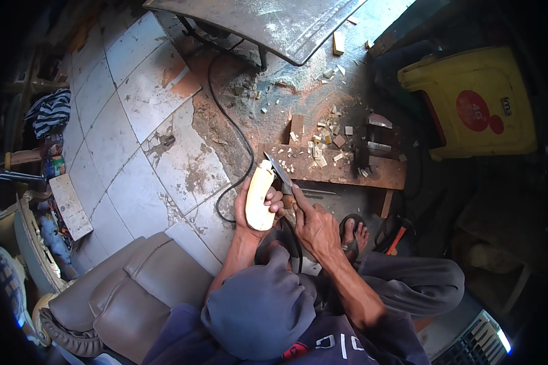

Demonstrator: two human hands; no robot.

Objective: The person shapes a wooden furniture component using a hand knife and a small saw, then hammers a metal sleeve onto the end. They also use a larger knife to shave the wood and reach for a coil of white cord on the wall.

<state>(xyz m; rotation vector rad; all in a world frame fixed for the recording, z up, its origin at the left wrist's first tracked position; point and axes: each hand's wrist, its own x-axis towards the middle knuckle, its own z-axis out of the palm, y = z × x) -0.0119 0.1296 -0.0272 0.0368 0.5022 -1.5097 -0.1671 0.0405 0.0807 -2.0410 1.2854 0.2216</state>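
Note:
My left hand (pixel 242 213) wraps round a pale, rounded piece of carved wood (pixel 259 198), its narrow end pointing away from me. My right hand (pixel 318 230) grips a knife, forefinger stretched along it. The knife's blade (pixel 276 168) lies alongside the wood's narrow end; whether its edge touches cannot be made out. Most of the knife's handle is hidden by my fingers. Just beyond my hands is a low wooden bench (pixel 371 173) scattered with wood chips (pixel 323 148). A thin metal rod (pixel 318 192) shows beside the bench's near edge.
A dusty table (pixel 286 27) stands at the far side, with a black cable (pixel 239 131) running over the tiled floor (pixel 137 161). At right is a yellow plastic seat (pixel 505 121). A brown padded cushion (pixel 134 298) lies near left; a red-handled tool (pixel 397 239) lies by my foot.

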